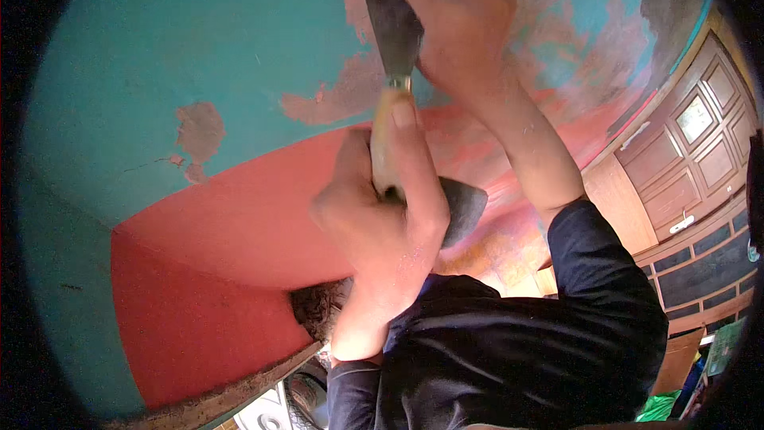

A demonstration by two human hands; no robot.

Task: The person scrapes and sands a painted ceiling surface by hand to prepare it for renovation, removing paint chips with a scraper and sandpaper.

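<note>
My left hand [388, 197] is closed around the pale handle of a putty knife [391, 24], thumb along the handle. Its dark metal blade points towards the top of the view. A second, wide metal blade [464, 212] sticks out to the right from behind my left hand; its handle is hidden. My right hand [465, 18] is raised beside the first blade, and its fingers run up to the top edge of the view, so whether it holds or touches anything cannot be told. Behind both hands is a painted wall [179, 54], teal above and red below, with bare grey-brown patches [201, 130].
The wall meets another wall at a corner on the left. A rough ledge [239, 388] runs along the lower left, by a dark broken hole [319, 307]. A brown panelled door [686, 149] is at the right, with a green plastic bag [658, 406] at the lower right.
</note>
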